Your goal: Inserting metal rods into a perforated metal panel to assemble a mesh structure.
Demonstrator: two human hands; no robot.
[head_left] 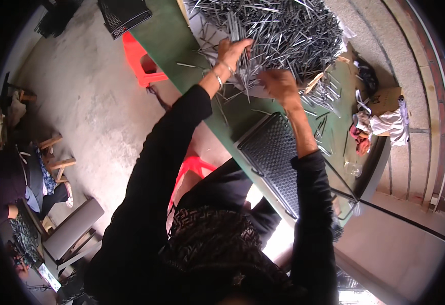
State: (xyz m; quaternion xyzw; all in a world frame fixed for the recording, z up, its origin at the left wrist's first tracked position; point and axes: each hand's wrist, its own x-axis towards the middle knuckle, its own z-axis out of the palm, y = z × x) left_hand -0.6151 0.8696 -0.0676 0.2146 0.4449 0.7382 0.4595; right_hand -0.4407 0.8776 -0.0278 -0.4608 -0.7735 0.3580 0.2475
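Observation:
A large heap of thin dark-grey and silvery rods (pixel 298 38) lies in front of me at the far end of the table. My left hand (pixel 231 55), with bangles at its wrist, is closed around a loose bundle of these rods (pixel 235 28) at the heap's near left side. To its right, my right hand (pixel 281 86) hangs over the near edge of the heap. Motion blurs its fingers, so whether they hold anything does not show. Below my right hand, a black textured tray (pixel 270 157) lies tilted across the table's near part.
Loose rods are scattered over the green table (pixel 174 48). Red plastic stools (pixel 154 78) stand at its left side. A cardboard box (pixel 385 101) with cloths and a clear cup (pixel 353 169) are at the right. Another person (pixel 11 178) sits at the far left near a grey bench (pixel 74 229).

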